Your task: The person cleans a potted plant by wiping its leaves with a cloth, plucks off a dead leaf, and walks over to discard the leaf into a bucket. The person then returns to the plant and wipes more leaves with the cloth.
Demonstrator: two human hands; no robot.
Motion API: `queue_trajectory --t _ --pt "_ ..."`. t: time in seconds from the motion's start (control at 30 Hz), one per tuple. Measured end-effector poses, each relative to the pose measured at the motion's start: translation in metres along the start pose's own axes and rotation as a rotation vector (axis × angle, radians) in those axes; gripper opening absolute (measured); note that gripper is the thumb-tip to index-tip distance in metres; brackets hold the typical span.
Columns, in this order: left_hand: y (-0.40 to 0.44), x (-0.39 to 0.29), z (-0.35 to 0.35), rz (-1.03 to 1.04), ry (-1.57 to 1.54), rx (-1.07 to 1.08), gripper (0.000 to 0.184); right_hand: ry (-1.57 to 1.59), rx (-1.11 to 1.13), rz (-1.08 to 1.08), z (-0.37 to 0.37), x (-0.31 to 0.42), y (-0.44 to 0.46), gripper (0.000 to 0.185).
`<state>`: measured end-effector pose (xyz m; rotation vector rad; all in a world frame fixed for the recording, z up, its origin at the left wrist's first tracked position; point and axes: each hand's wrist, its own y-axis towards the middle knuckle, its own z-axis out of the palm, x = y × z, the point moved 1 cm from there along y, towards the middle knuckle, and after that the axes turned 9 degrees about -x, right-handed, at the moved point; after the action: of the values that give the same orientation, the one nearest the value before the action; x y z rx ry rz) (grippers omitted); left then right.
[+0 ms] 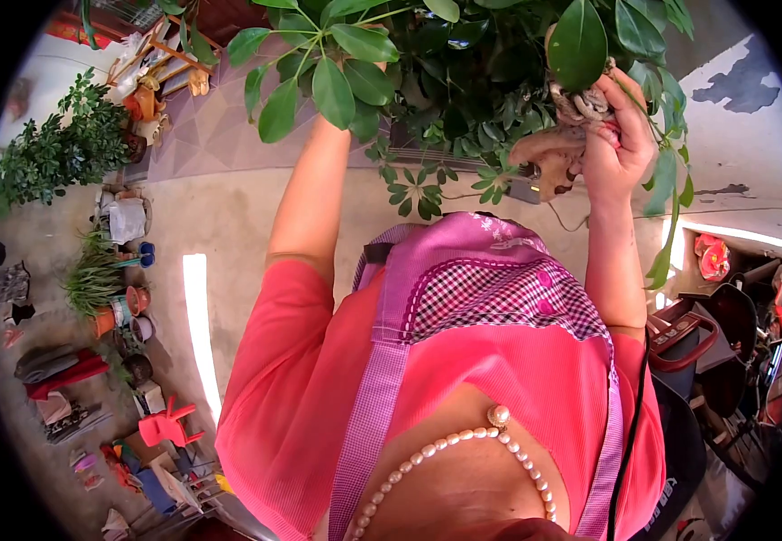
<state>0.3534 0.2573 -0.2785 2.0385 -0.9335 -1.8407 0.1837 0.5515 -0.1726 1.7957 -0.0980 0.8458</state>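
A leafy green potted-type plant (463, 108) with glossy oval leaves fills the top of the head view. My left forearm (319, 171) reaches up into its foliage on the left. Leaves cover my left hand, so its fingers are hidden. On the right side, my right hand (621, 135) is closed with its fingertips pinching a crumpled greyish-brown cloth (580, 104) beside a large leaf (577, 43). A loose end of the cloth hangs to the left of the wrist.
Another leafy plant (71, 144) stands at the far left, above several pots. A small red chair (170, 422) is lower left. At the right are a dark bag with a red handle (684, 338) and a red flower-like item (713, 257).
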Motion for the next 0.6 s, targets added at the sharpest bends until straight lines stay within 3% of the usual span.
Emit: queue_trajectory --t 0.13,0.17,0.27,0.33,0.43,0.53,0.6 --pt "0.010 -0.019 0.008 0.329 0.296 0.180 0.025 0.022 0.032 0.036 0.004 -0.004 -0.001 0.050" --pt "0.012 -0.008 0.005 0.174 0.272 0.248 0.030 0.034 0.029 0.019 0.005 -0.005 -0.001 0.050" --pt "0.022 -0.066 -0.008 -0.425 0.040 0.539 0.036 0.049 0.021 -0.042 0.007 -0.004 -0.001 0.049" --pt "0.036 -0.068 -0.019 -0.447 -0.029 0.689 0.034 0.032 0.014 -0.098 0.009 -0.004 0.001 0.048" --pt "0.053 -0.078 -0.025 -0.365 0.082 0.868 0.028 0.045 0.041 0.111 0.007 0.002 -0.004 0.046" --pt "0.031 -0.111 -0.032 -0.395 -0.418 0.734 0.030 -0.014 0.082 0.164 0.005 0.005 -0.004 0.043" --pt "0.025 -0.100 -0.032 -0.472 -0.497 0.736 0.026 -0.080 0.103 0.150 0.007 0.005 -0.005 0.040"
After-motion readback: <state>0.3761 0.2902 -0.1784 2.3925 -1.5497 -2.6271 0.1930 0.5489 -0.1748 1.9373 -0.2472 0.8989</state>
